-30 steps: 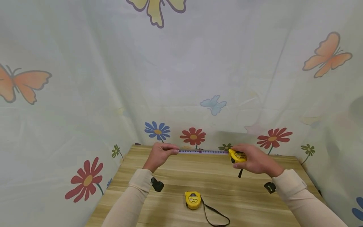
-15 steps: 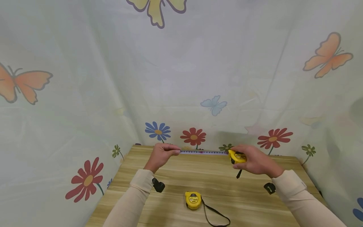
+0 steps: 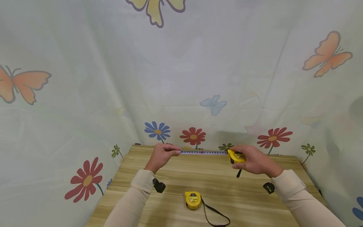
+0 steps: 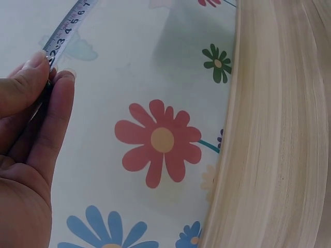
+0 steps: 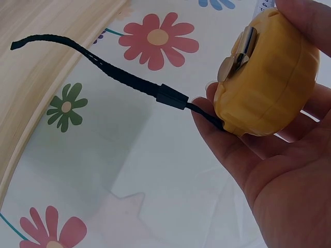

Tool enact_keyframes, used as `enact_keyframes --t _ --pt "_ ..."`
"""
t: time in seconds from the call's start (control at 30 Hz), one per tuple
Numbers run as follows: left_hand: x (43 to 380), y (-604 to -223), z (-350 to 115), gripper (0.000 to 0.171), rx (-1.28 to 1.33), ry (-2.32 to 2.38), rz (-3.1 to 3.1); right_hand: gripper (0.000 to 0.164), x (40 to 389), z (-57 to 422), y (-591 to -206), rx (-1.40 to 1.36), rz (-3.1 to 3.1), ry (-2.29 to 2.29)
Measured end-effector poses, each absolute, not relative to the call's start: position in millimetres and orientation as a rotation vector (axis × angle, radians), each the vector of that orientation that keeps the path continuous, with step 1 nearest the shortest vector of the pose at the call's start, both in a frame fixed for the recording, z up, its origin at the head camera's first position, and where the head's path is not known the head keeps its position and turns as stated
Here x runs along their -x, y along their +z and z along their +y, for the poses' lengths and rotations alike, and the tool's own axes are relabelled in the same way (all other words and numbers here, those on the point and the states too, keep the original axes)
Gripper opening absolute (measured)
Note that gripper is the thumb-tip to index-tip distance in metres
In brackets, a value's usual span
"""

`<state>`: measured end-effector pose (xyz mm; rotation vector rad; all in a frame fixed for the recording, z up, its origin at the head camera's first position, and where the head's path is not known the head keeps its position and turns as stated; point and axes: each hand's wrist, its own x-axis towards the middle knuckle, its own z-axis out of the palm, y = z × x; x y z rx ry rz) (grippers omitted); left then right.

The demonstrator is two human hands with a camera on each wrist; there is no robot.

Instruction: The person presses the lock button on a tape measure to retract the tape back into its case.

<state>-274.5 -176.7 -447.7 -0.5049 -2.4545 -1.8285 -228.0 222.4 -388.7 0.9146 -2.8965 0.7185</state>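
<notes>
Between my two hands a white tape blade is stretched level over the far part of the table. My left hand pinches its free end between thumb and fingers; in the left wrist view the blade shows its first numbers just past the fingertips. My right hand grips the yellow tape measure that the blade comes out of. The right wrist view shows the case with its metal clip and a black wrist strap hanging off it.
A second yellow tape measure lies on the wooden table nearer me, its black strap looped to the right. A pale curtain printed with flowers and butterflies surrounds the table's back and sides.
My left hand has shifted very slightly right, so the visible blade is a little shorter. My right hand stays almost still. The second tape measure has not moved.
</notes>
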Motion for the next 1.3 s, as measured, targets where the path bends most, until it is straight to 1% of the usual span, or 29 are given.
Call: enact_keyframes --t 0.17,0.37,0.53,1.3 --pt "274.4 -446.3 -176.9 0.010 0.510 -1.818 -2.463 0.059 228.7 221.4 -388.8 -0.912 -2.897 0.719" --pt "274.8 -444.5 -177.1 0.016 0.509 -1.810 -2.473 0.059 228.1 220.5 -387.5 -0.908 -2.897 0.725" --pt "274.3 -445.5 -177.0 0.011 0.499 -1.823 -2.471 0.058 226.9 219.6 -387.9 -0.918 -2.880 0.737" --pt "270.3 -440.5 -169.6 0.010 0.488 -1.809 -2.485 0.058 228.4 215.7 -387.8 -0.922 -2.892 0.730"
